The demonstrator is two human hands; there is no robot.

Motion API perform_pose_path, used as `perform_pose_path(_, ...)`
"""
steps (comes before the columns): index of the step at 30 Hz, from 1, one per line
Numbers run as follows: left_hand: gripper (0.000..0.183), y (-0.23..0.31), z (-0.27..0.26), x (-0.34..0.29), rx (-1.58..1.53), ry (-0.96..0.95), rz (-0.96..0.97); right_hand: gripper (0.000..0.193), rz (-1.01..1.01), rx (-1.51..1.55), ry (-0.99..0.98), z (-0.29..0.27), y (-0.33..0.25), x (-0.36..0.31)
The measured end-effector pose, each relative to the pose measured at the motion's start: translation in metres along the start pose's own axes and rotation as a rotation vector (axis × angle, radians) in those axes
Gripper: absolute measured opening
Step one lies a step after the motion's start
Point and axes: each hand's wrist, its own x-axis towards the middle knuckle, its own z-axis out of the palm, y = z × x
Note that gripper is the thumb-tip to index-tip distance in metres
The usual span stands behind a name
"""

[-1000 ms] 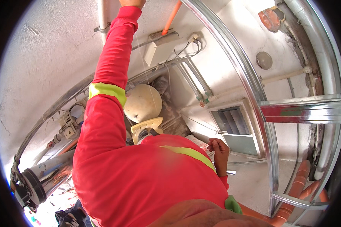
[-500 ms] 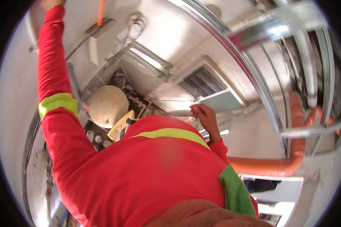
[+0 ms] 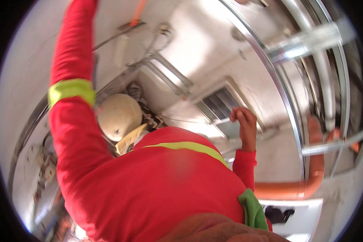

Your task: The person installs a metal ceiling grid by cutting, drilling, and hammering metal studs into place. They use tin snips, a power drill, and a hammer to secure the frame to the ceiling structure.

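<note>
My left arm in a red sleeve (image 3: 74, 52) with a yellow-green band (image 3: 71, 92) reaches up past the top edge, so my left hand is out of sight. On the right, my right hand (image 3: 247, 124) is raised in front of my body with its fingers curled in. Whether something small is between those fingers cannot be made out. Behind that hand a louvred vent or window (image 3: 218, 104) shows on the wall. From my right side hangs a green cloth (image 3: 254, 209).
Metal framing (image 3: 286, 99) runs along the right, with an orange pipe (image 3: 316, 161) behind it. A round cream tank (image 3: 119, 117) and a yellow crate (image 3: 130, 140) stand beyond my body. An orange handle (image 3: 138, 11) leans near the top. Pipes and fittings (image 3: 42, 169) line the left wall.
My left hand has gone out of view past the top edge. The right hand has moved up and to the right, its forearm more upright. The whole view has shifted slightly.
</note>
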Motion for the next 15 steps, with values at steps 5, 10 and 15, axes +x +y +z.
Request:
perform_pose_path(5, 0.021, 0.037, 0.006, -0.019, 0.103, 0.185, -0.201, 0.023, 0.097, 0.082, -0.122, 0.005, 0.021, -0.002)
perform_pose_path(10, 0.021, 0.066, 0.004, -0.038, 0.197, 0.236, -0.290, 0.021, 0.144, 0.095, -0.172, 0.006, 0.033, -0.004)
perform_pose_path(15, 0.022, 0.066, 0.017, -0.048, 0.225, 0.268, -0.276, 0.023, 0.181, 0.099, -0.211, 0.007, 0.043, -0.002)
